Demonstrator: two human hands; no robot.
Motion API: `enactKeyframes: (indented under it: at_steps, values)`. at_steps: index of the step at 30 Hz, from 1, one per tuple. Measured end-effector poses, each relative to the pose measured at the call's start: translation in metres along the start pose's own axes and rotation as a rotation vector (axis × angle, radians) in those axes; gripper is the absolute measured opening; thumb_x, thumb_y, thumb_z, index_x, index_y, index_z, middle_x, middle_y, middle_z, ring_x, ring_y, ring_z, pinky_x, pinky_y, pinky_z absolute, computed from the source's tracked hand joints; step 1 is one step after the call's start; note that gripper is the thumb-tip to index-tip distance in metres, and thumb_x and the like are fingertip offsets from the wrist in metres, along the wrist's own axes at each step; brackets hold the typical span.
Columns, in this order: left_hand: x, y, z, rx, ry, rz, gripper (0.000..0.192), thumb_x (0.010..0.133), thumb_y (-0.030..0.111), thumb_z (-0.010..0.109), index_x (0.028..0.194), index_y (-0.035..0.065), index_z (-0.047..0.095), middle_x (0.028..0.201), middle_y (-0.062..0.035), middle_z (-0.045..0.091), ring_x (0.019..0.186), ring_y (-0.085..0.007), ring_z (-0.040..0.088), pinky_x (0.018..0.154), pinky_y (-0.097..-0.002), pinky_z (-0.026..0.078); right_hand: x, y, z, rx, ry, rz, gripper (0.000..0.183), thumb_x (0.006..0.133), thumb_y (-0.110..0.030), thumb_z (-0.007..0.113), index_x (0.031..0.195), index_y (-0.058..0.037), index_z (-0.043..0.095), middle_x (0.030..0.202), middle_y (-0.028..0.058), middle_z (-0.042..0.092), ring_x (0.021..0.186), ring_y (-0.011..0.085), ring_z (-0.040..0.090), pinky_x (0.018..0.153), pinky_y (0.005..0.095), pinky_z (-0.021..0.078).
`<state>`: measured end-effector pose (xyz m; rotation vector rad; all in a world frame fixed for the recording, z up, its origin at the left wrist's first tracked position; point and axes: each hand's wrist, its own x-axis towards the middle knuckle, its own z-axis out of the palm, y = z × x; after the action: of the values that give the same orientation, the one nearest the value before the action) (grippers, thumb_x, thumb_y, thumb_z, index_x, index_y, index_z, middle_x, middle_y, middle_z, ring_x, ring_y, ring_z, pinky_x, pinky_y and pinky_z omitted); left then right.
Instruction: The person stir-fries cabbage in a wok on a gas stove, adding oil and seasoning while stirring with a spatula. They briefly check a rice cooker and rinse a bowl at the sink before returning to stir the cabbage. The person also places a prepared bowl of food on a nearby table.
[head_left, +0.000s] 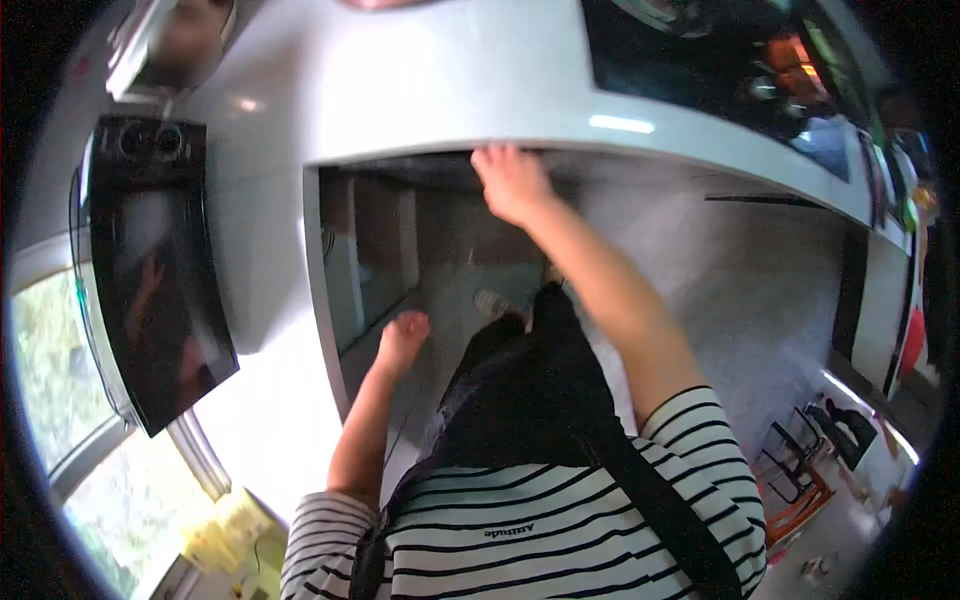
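Note:
My right hand (511, 184) reaches forward to the front edge of the white countertop (442, 90). Its fingertips meet the edge, and the grip there is blurred. Lower and to the left, my left hand (403, 343) hangs in the air beside the counter's side run. Its fingers are curled, with nothing visible in them. Under the countertop edge, dark cabinet fronts (382, 247) show between my two arms.
A black microwave oven (161, 277) stands on the left counter by a window (60, 360). A black glass cooktop (705, 82) is set into the counter at upper right. Behind me on the right, an orange-seated chair (799, 506) stands on the floor.

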<state>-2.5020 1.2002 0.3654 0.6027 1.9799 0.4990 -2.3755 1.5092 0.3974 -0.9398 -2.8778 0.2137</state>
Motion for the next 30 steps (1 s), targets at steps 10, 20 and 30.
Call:
enactKeyframes:
  at_steps: [10,20,30]
  values:
    - [0.183,-0.118,-0.033,0.398,0.437,-0.100,0.023,0.086,0.026,0.048,0.098,0.0063,0.053,0.093,-0.0085,0.054,0.086,-0.0224,0.051,0.075,-0.0391,0.041,0.028,0.013,0.078,0.080,0.229,-0.028,0.033,0.064,-0.015,0.061,0.096,-0.0143,0.052,0.081,0.0019,0.055,0.075,0.0210,0.055,0.063,0.0342,0.0477]
    - [0.345,-0.280,-0.116,3.267,-1.249,0.201,0.037,0.089,0.027,0.039,0.116,0.0046,0.049,0.119,-0.0130,0.049,0.111,-0.0269,0.044,0.095,-0.0448,0.031,0.053,0.007,0.113,0.032,0.296,-0.035,0.028,0.063,-0.015,0.061,0.091,-0.0165,0.057,0.069,0.0000,0.055,0.063,0.0207,0.055,0.060,0.0339,0.0474]
    - [0.388,-0.396,-0.149,3.107,-0.544,-0.010,0.040,0.092,0.026,0.027,0.122,0.0051,0.044,0.126,-0.0114,0.042,0.118,-0.0238,0.037,0.103,-0.0382,0.022,0.052,0.009,0.122,0.054,0.268,-0.061,0.029,0.063,-0.017,0.062,0.092,-0.0168,0.057,0.069,-0.0004,0.055,0.062,0.0198,0.055,0.057,0.0331,0.0468]
